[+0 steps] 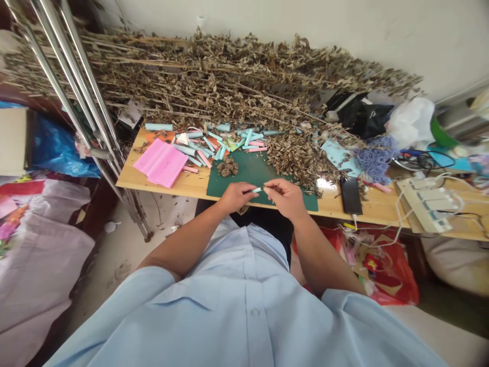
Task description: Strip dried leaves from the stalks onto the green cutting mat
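A small light-blue paper tube [257, 189] is pinched between my two hands above the front edge of a green cutting mat [254, 172]. My left hand [237, 197] grips its left end, fingers closed. At the other end, the fingertips of my right hand [284, 196] press together against the tube; I cannot make out whether they also hold a bit of leaf. Just beyond my left hand sits a clump of crumbled dried leaf [228, 166]. A larger heap of dried leaves [296, 158] lies past my right hand. Several blue and pink paper tubes [206, 145] are scattered behind the mat.
Folded pink paper [162, 162] lies at the table's left. Long dried plant stalks [214, 76] fill the back. On the right are a phone [351, 195] with a cable, a power strip [426, 204] and purple yarn [377, 157]. Metal poles [82, 97] stand at the left.
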Demonstrator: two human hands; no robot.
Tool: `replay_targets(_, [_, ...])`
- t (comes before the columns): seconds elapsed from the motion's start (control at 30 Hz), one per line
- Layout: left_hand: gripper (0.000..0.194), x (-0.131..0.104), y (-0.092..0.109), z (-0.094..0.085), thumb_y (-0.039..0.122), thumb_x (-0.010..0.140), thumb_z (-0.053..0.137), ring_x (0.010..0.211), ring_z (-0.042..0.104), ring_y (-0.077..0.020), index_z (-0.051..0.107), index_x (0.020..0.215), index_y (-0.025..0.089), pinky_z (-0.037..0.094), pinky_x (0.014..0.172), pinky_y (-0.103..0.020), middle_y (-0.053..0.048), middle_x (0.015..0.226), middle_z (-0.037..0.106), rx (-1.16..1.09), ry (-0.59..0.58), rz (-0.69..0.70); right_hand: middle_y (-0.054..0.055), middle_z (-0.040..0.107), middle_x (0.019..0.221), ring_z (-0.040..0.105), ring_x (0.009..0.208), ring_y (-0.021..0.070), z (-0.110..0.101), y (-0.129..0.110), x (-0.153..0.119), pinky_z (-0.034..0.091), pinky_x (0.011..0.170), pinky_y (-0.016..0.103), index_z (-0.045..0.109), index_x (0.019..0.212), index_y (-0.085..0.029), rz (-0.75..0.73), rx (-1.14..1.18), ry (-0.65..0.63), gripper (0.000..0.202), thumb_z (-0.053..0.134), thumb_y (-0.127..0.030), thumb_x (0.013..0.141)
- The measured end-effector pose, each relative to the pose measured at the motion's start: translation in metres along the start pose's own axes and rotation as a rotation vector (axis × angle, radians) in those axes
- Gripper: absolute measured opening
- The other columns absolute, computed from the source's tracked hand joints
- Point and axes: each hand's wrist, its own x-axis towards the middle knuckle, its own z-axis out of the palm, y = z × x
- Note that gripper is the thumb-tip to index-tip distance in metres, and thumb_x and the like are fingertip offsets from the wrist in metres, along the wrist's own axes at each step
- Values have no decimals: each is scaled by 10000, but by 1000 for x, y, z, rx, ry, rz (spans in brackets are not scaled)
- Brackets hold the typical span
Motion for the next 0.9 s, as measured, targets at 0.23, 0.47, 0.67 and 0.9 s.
replay_targets(0.23, [221,-1,-4,2,338,869,702,783,640,-137,779,1004,180,472,737,-237,-43,872,720,3,10,-14,55,718,944,674,826,194,0,-3,1,558,740,345,757,930,-245,-164,-167,-7,148,674,-358,884])
replay_targets(0.47, [218,-1,-3,3,326,865,709,802,658,-139,781,1012,181,484,757,-236,-50,904,736,4,10,-18,56,726,960,679,891,212,-8,-15,1,554,834,377,755,950,-260,-240,-295,-92,164,607,-325,927])
replay_targets(0.67, [218,0,-2,3,320,868,707,842,672,-151,781,1019,180,496,799,-248,-58,931,744,18,-5,2,53,722,934,664,864,210,-12,-20,2,530,822,360,726,911,-248,-240,-368,-131,164,570,-291,935])
replay_targets(0.9, [217,0,0,2,313,877,699,840,670,-150,780,1029,182,497,809,-252,-61,929,746,27,-14,20,50,708,922,652,844,205,-12,-22,5,515,772,336,716,870,-240,-230,-363,-124,140,592,-289,913])
